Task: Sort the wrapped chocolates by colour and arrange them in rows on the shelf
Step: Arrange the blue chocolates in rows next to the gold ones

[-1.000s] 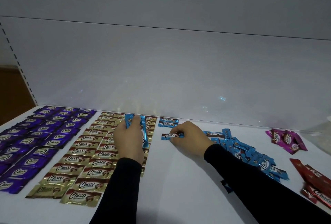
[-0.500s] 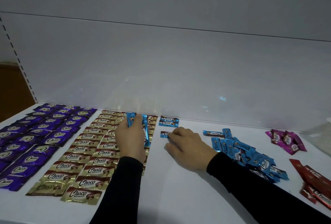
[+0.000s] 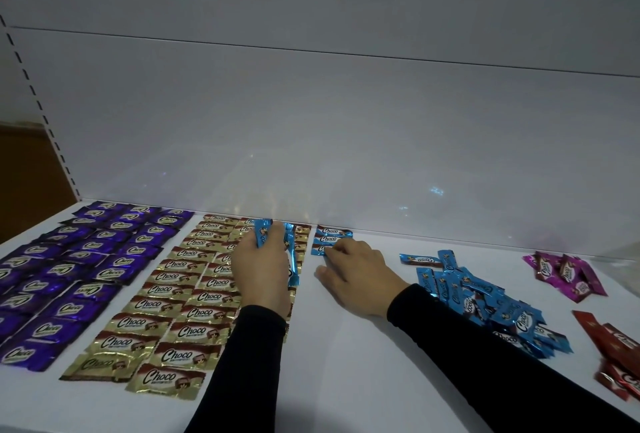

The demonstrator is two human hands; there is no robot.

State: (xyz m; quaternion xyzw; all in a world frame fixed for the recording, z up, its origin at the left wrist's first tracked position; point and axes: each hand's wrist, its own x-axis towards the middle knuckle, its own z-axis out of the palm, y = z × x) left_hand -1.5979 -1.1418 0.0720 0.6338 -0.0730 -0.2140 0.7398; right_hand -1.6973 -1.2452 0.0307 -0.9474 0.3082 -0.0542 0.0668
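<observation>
Gold rows [image 3: 180,297] and purple rows [image 3: 79,270] look done. Blue pile [image 3: 485,301], pink [image 3: 564,270] and red [image 3: 620,356] wait. Left hand [image 3: 261,273] grips spare blues; right hand [image 3: 356,270] presses one into the short blue row [image 3: 330,240] at the shelf [image 3: 329,363] back.

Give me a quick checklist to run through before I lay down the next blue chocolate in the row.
1. Third blue chocolate lined up under the two blue chocolates at the back: cannot tell, right hand covers part of it.
2. Spare blue chocolates ready in left hand: ok, several held.
3. Free shelf space in front of the blue row: ok.
4. Blue row separate from the gold rows: ok, a gap shows.
5. Loose blue pile within reach: ok, beside the right forearm.
</observation>
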